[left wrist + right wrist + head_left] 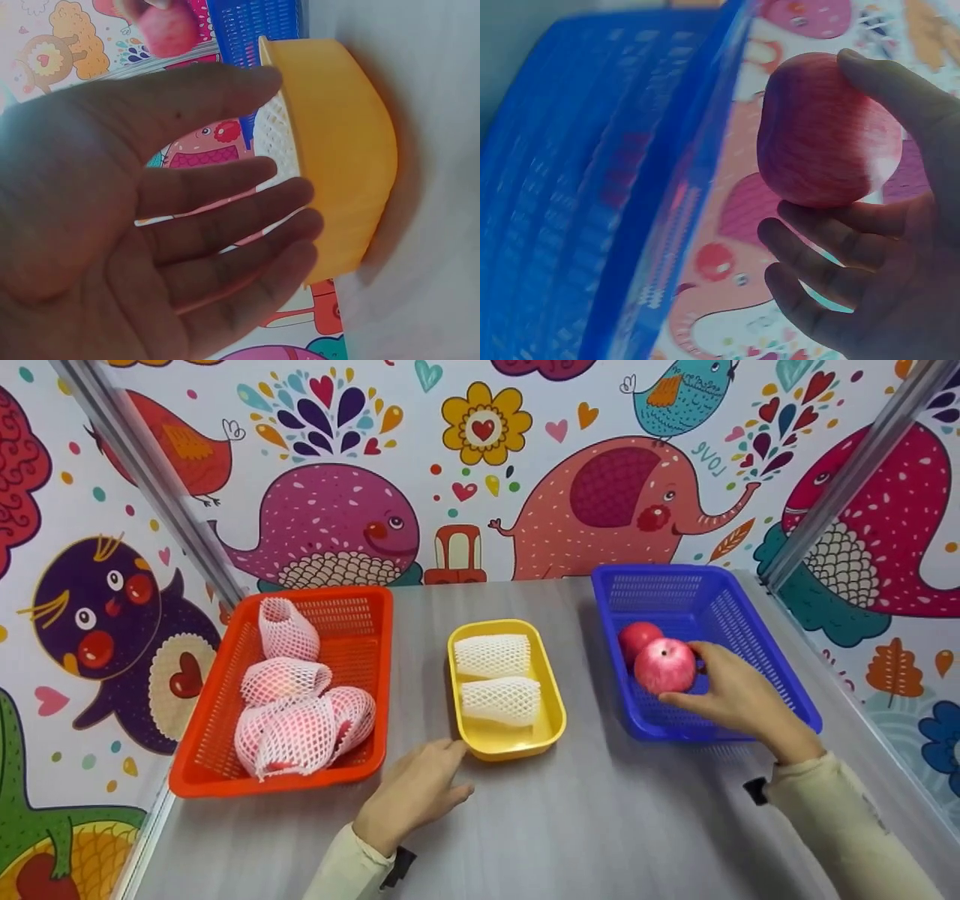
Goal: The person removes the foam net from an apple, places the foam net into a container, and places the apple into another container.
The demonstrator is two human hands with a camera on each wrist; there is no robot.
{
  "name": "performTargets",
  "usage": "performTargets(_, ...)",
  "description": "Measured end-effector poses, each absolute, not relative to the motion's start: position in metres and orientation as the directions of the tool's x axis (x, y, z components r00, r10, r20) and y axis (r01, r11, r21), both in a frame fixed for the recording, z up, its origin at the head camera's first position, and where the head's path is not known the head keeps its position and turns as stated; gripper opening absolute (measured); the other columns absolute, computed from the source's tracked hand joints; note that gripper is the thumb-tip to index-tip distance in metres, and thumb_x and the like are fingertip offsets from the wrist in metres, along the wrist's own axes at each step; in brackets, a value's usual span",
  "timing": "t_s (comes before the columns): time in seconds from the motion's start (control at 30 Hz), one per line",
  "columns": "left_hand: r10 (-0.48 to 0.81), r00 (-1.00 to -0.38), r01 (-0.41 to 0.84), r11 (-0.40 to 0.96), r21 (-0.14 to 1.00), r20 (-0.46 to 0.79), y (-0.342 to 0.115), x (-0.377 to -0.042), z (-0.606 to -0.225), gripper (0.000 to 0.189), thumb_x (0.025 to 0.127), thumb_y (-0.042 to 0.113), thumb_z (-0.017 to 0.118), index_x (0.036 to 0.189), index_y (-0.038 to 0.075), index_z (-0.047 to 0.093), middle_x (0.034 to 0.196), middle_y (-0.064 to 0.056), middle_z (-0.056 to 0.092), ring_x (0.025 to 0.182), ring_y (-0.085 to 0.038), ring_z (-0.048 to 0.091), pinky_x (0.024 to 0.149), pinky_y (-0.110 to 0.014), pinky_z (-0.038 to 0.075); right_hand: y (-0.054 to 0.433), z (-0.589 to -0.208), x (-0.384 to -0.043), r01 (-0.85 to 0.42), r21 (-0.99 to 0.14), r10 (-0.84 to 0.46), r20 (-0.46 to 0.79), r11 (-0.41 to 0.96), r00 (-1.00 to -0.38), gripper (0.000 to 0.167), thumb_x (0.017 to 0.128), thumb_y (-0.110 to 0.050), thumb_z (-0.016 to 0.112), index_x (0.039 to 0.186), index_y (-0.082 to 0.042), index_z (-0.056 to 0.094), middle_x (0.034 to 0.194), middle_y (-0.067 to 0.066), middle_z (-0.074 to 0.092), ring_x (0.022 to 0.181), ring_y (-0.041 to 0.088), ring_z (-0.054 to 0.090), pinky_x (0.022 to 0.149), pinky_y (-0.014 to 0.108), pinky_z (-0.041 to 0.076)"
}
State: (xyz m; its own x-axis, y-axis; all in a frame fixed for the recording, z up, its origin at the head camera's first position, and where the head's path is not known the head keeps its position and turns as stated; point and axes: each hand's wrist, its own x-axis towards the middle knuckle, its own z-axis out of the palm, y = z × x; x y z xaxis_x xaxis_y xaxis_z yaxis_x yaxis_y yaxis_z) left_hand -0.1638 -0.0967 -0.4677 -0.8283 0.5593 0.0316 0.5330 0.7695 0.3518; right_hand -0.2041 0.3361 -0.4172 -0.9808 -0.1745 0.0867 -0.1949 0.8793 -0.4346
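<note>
My right hand (pixel 724 690) grips a red apple (pixel 665 666) above the blue basket (pixel 787 682). In the right wrist view the apple (pixel 829 131) sits between thumb and fingers, higher than the basket's rim. Another red apple (pixel 637 636) lies inside that basket, partly hidden by the held one. My left hand (pixel 414 791) hovers by the near left corner of the yellow tray (pixel 517 748), fingers loosely extended and holding nothing. Two white foam net sleeves (pixel 501 701) lie in this tray. In the left wrist view the fingers (pixel 240 244) are spread beside the tray's wall (pixel 345 150).
An orange-red basket (pixel 281 787) stands on the left, holding several apples in foam nets (pixel 296 735). The grey table (pixel 525 825) runs under all the containers. Patterned panels (pixel 465 472) with metal posts (pixel 847 472) close off the back and sides.
</note>
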Motion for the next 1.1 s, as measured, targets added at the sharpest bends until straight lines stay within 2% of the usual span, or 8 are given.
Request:
performTargets(0.17,0.569,-0.823,0.531,0.763,0.369,0.008,-0.095,-0.164,-0.469,0.037,0.084,0.026,0.082,0.110,0.007,0.066,0.098,-0.006,0.067,0.088,-0.023,0.065,0.076,-0.040,0.055,0.345,-0.429,-0.227,-0.168,-0.385,-0.197,-0.035,0.907,-0.980,0.086,0.081,-0.056,0.077,0.135,0.004,0.048,0.116,0.019,0.060,0.103,0.034,0.058,0.087,0.056,0.051)
performTargets(0.3,0.573,-0.820,0.531,0.762,0.371,-0.003,-0.095,-0.163,-0.469,0.034,0.084,0.026,0.081,0.108,0.007,0.066,0.095,-0.005,0.066,0.086,-0.023,0.064,0.074,-0.039,0.054,0.345,-0.438,-0.243,-0.134,-0.360,-0.205,-0.167,0.923,-0.964,0.075,0.082,-0.050,0.078,0.127,0.004,0.051,0.105,0.014,0.061,0.094,0.030,0.059,0.081,0.050,0.054)
performTargets(0.53,0.572,-0.820,0.525,0.760,0.383,-0.009,-0.096,-0.161,-0.473,0.032,0.084,0.027,0.081,0.104,0.008,0.066,0.092,-0.003,0.065,0.085,-0.023,0.063,0.074,-0.039,0.053,0.341,-0.452,-0.259,-0.074,-0.317,-0.177,-0.312,0.946,-0.933,0.067,0.082,-0.053,0.077,0.114,0.001,0.055,0.095,0.011,0.060,0.087,0.031,0.057,0.076,0.048,0.050)
performTargets(0.73,0.585,-0.810,0.555,0.742,0.377,0.041,-0.096,-0.161,-0.474,0.029,0.081,0.025,0.082,0.099,0.009,0.066,0.088,-0.002,0.064,0.081,-0.023,0.064,0.070,-0.038,0.053,0.339,-0.453,-0.261,-0.083,-0.286,-0.169,-0.289,0.954,-0.942,0.066,0.080,-0.055,0.076,0.108,0.001,0.056,0.090,0.010,0.059,0.083,0.031,0.056,0.072,0.047,0.049)
performTargets(0.87,0.582,-0.813,0.545,0.748,0.379,0.019,-0.096,-0.162,-0.473,0.031,0.082,0.026,0.082,0.102,0.008,0.067,0.090,-0.002,0.065,0.082,-0.023,0.064,0.071,-0.038,0.053,0.339,-0.443,-0.254,-0.120,-0.322,-0.197,-0.221,0.939,-0.955,0.064,0.087,-0.048,0.074,0.118,0.005,0.056,0.096,0.015,0.061,0.087,0.032,0.058,0.076,0.050,0.051)
performTargets(0.93,0.580,-0.814,0.537,0.751,0.384,0.004,-0.096,-0.162,-0.472,0.032,0.083,0.026,0.081,0.104,0.008,0.067,0.092,-0.003,0.065,0.083,-0.022,0.064,0.072,-0.038,0.054,0.337,-0.437,-0.247,-0.146,-0.355,-0.215,-0.165,0.924,-0.963,0.066,0.091,-0.045,0.071,0.127,0.008,0.053,0.105,0.020,0.064,0.094,0.036,0.061,0.081,0.054,0.053)
performTargets(1.03,0.579,-0.816,0.530,0.753,0.390,-0.010,-0.096,-0.161,-0.472,0.034,0.084,0.026,0.081,0.108,0.007,0.067,0.093,-0.003,0.065,0.083,-0.021,0.063,0.072,-0.038,0.054,0.330,-0.426,-0.231,-0.162,-0.421,-0.221,-0.096,0.892,-0.971,0.069,0.094,-0.045,0.068,0.136,0.007,0.050,0.118,0.025,0.063,0.105,0.040,0.062,0.085,0.057,0.053)
performTargets(1.1,0.580,-0.814,0.532,0.752,0.389,-0.008,-0.096,-0.161,-0.472,0.034,0.084,0.026,0.081,0.109,0.007,0.067,0.094,-0.003,0.065,0.084,-0.021,0.063,0.072,-0.038,0.054,0.320,-0.422,-0.219,-0.177,-0.447,-0.221,-0.049,0.877,-0.974,0.069,0.094,-0.047,0.067,0.139,0.003,0.050,0.122,0.023,0.063,0.109,0.039,0.062,0.087,0.057,0.052)
